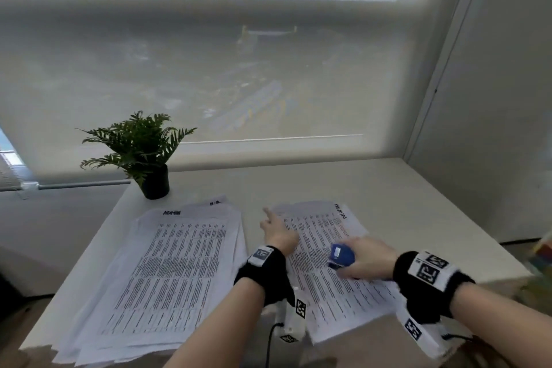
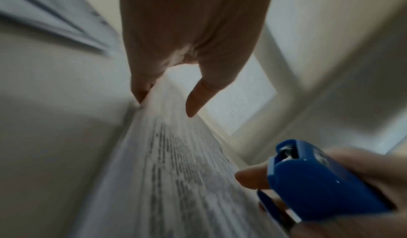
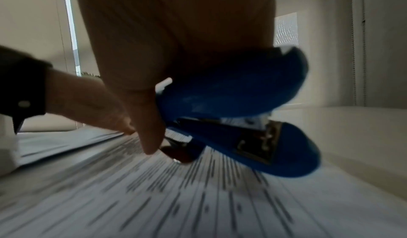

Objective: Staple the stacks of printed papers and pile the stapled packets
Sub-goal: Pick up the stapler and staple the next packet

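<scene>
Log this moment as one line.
left hand: pinches far edge of right paper stack | right hand: grips blue stapler over the stack | left paper pile: untouched

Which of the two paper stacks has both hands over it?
The right-hand paper stack: the left hand touches its far left edge and the right hand holds the blue stapler above it.

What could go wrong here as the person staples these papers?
The stapler in the right hand sits mid-page, not at a corner, so a staple might land in the text. The left hand lifts only the right stack's edge; sheets could slip out of line.
</scene>
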